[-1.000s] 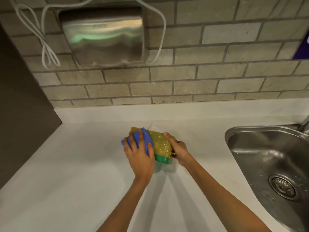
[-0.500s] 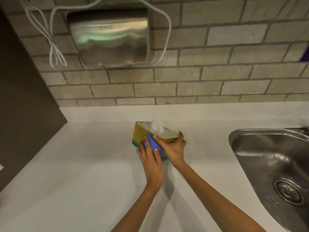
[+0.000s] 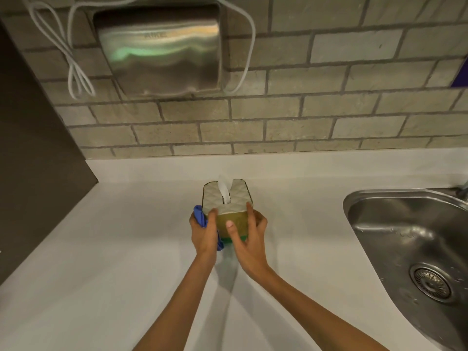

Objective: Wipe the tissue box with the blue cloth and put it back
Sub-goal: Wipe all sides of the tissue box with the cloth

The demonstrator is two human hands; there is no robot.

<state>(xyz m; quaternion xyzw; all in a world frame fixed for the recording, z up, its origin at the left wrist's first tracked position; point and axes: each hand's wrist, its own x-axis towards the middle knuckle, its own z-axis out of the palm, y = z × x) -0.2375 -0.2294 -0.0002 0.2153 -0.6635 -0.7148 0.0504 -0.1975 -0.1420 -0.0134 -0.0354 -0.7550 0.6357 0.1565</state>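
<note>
- Head view: tissue box (image 3: 226, 198) stands upright on the white counter (image 3: 101, 249), a tissue poking from its top.
- Left hand (image 3: 203, 233) curls closed around the blue cloth (image 3: 200, 219), pressed to the box's left side.
- Right hand (image 3: 249, 236) fingers spread, thumb and forefinger clasping the near face; box seemingly resting on the counter.

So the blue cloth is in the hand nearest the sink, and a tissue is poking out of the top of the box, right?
Not quite. The head view shows the blue cloth bunched in the left hand, the one farther from the sink. The right hand grips the tissue box. The tissue does poke out of the top.
</note>
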